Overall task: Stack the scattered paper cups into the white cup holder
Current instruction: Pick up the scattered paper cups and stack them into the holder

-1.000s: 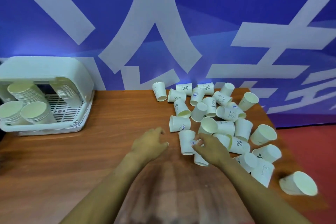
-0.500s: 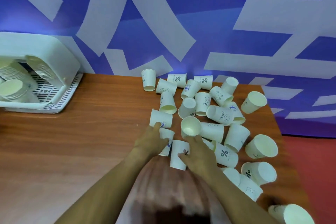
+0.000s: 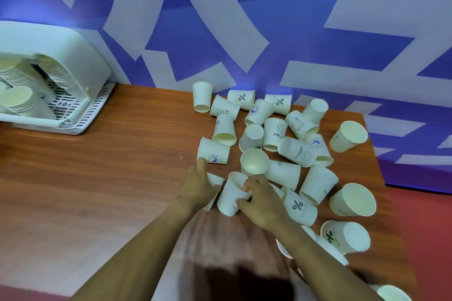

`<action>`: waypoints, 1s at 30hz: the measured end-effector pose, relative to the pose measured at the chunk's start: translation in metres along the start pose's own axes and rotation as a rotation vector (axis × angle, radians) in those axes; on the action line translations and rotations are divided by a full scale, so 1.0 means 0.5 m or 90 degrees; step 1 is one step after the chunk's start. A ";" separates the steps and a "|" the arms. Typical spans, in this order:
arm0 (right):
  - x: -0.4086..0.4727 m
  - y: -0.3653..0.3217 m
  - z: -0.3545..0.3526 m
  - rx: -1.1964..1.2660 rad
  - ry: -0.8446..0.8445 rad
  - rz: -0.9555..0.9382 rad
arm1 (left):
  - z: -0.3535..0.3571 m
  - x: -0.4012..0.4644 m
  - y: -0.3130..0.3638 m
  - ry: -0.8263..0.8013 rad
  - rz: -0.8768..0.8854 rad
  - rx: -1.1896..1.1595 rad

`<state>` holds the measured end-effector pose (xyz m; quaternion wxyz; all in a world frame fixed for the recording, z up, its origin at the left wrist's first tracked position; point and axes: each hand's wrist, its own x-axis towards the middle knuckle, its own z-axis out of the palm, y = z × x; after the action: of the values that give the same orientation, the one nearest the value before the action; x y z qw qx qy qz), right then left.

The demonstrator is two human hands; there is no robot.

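Observation:
Several white paper cups (image 3: 297,150) lie scattered on the right half of the wooden table (image 3: 110,166), most on their sides. My right hand (image 3: 263,200) grips one cup (image 3: 231,194) at the near edge of the pile, fingers curled over its rim. My left hand (image 3: 199,187) lies on a neighbouring cup (image 3: 215,179) just to the left, index finger stretched toward another cup (image 3: 212,151). The white cup holder (image 3: 61,76) stands at the far left against the wall, with stacks of cups (image 3: 19,95) leaning inside it.
A blue wall with large white lettering (image 3: 244,19) runs behind the table. The table's right edge (image 3: 376,154) drops to a red floor (image 3: 435,239). More cups (image 3: 347,237) lie near the front right corner. Bare wood stretches between the holder and the pile.
My view has swung right and closer to the pile. My right hand has closed round a cup at the pile's near edge, and my left hand has come onto the cup beside it.

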<state>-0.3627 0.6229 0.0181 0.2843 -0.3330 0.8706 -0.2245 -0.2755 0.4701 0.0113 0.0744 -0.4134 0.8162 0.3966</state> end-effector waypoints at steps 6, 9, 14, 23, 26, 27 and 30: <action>-0.009 -0.044 -0.029 0.069 0.027 0.003 | -0.103 -0.058 -0.022 0.010 0.001 -0.013; -0.014 -0.085 -0.029 0.054 0.040 0.013 | -0.161 -0.071 -0.039 0.024 0.002 0.029; -0.014 -0.190 -0.018 0.044 0.066 0.001 | -0.281 -0.082 -0.078 0.039 0.059 0.041; 0.041 -0.435 0.045 0.030 0.098 -0.012 | -0.524 -0.070 -0.221 0.086 0.176 0.013; 0.060 -0.513 0.084 0.027 0.104 -0.028 | -0.577 -0.061 -0.286 0.083 0.167 0.021; 0.064 -0.533 0.092 0.022 0.103 -0.029 | -0.590 -0.058 -0.298 0.084 0.172 0.016; 0.082 -0.578 0.103 0.010 0.109 -0.044 | -0.620 -0.037 -0.317 0.104 0.191 -0.003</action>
<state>-0.2242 0.3879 0.1336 0.2039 -0.3399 0.8779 -0.2687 -0.0834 0.2073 0.1356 -0.0531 -0.3183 0.8710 0.3705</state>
